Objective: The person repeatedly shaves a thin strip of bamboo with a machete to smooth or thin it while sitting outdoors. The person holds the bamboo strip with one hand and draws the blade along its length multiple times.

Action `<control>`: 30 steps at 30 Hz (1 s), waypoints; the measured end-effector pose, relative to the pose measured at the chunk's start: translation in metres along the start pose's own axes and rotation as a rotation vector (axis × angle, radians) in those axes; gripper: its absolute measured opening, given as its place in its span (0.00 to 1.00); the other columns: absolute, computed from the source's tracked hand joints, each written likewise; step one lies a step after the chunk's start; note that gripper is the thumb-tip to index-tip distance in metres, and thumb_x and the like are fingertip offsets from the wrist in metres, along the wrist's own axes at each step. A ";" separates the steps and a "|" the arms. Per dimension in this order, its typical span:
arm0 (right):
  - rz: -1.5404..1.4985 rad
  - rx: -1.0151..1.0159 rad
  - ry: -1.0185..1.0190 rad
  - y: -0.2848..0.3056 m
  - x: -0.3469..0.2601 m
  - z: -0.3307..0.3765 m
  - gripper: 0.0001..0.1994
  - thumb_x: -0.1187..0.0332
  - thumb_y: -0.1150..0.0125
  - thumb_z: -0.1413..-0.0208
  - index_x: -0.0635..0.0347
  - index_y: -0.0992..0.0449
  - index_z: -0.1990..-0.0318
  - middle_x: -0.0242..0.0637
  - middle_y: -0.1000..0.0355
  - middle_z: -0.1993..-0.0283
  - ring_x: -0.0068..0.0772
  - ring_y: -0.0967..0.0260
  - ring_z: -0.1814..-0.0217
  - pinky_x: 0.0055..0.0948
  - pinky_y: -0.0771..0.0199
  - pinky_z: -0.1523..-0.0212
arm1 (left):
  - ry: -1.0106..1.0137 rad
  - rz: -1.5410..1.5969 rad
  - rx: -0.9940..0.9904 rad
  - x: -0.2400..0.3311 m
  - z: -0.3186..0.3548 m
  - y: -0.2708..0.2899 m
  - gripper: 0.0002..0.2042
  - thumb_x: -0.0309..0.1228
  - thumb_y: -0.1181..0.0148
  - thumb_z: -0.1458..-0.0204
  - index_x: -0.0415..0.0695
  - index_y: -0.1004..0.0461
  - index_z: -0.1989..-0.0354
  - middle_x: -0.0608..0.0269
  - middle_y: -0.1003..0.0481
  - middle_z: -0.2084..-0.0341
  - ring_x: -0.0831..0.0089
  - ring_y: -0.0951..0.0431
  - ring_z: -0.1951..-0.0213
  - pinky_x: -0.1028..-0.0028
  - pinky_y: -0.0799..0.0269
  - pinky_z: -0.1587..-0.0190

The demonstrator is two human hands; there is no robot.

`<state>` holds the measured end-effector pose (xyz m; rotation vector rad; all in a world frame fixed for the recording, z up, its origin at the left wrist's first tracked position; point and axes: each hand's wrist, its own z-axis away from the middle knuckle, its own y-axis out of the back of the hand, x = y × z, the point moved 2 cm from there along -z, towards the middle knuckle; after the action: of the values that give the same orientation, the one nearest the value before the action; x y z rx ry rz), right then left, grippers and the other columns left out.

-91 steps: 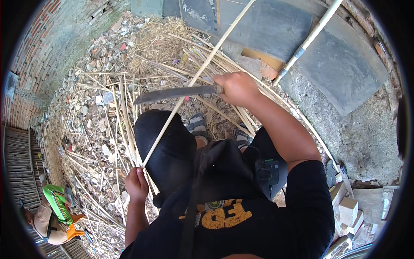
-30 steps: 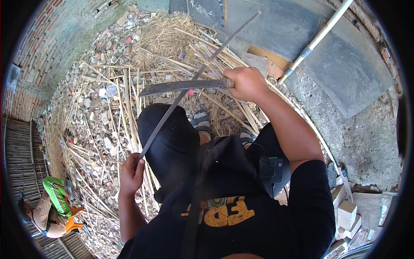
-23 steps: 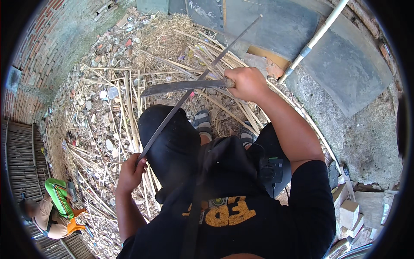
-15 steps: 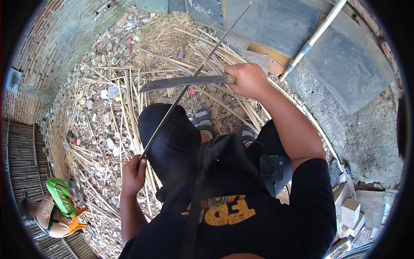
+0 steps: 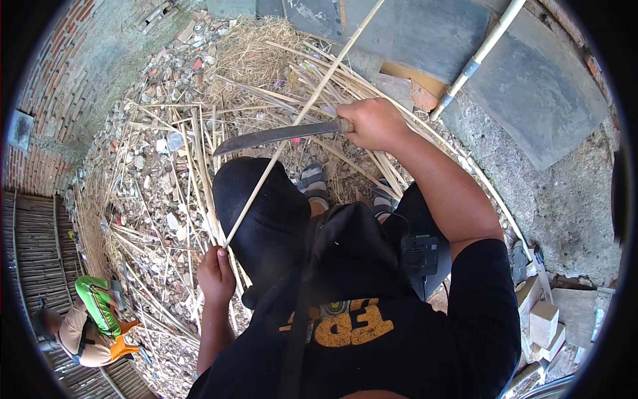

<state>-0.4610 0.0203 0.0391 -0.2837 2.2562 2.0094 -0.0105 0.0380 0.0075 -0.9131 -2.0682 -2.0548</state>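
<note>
My right hand (image 5: 377,124) is wrapped around the handle of a machete (image 5: 269,137). Its long dark blade points left, above my bent left knee. Between the fingers and thumb of my left hand (image 5: 216,276) is the near end of a long, thin bamboo strip (image 5: 258,186), pale side showing. The strip slants away up and to the right, crossing the blade not far from the handle. Whether blade and strip touch, I cannot tell.
Cut bamboo strips (image 5: 198,156) lie over rubble around my sandalled feet. Dry straw (image 5: 256,56) is heaped ahead. A pole (image 5: 475,63) leans by grey boards (image 5: 538,93) at right. Another person (image 5: 83,329) sits at far left, near a bamboo-slat wall (image 5: 40,233).
The bamboo strip showed a dark side before and now shows its pale side. My left hand has turned and shifted slightly right. The machete has moved slightly, its handle end tipping a little lower.
</note>
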 end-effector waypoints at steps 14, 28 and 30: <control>-0.043 0.067 0.039 -0.005 -0.004 0.000 0.13 0.69 0.34 0.59 0.56 0.26 0.63 0.40 0.23 0.67 0.51 0.23 0.61 0.49 0.23 0.60 | -0.077 -0.036 0.080 -0.006 -0.009 -0.004 0.17 0.35 0.57 0.31 0.40 0.26 0.69 0.48 0.24 0.80 0.45 0.23 0.75 0.54 0.31 0.72; -0.132 0.048 -0.049 -0.007 -0.001 -0.003 0.12 0.68 0.33 0.58 0.55 0.25 0.63 0.41 0.24 0.70 0.51 0.22 0.62 0.50 0.23 0.61 | 0.014 -0.143 0.075 -0.016 -0.015 -0.025 0.23 0.41 0.60 0.30 0.41 0.30 0.75 0.47 0.28 0.83 0.44 0.26 0.78 0.52 0.35 0.75; -0.195 0.053 -0.136 -0.008 0.001 -0.005 0.11 0.68 0.33 0.57 0.55 0.25 0.64 0.42 0.24 0.70 0.52 0.23 0.62 0.50 0.23 0.61 | 0.012 -0.174 0.084 -0.013 -0.017 -0.022 0.23 0.41 0.59 0.30 0.41 0.30 0.76 0.47 0.28 0.83 0.43 0.26 0.78 0.51 0.35 0.75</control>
<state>-0.4601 0.0149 0.0316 -0.3369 2.1070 1.8113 -0.0157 0.0194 -0.0168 -0.7310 -2.2823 -2.0273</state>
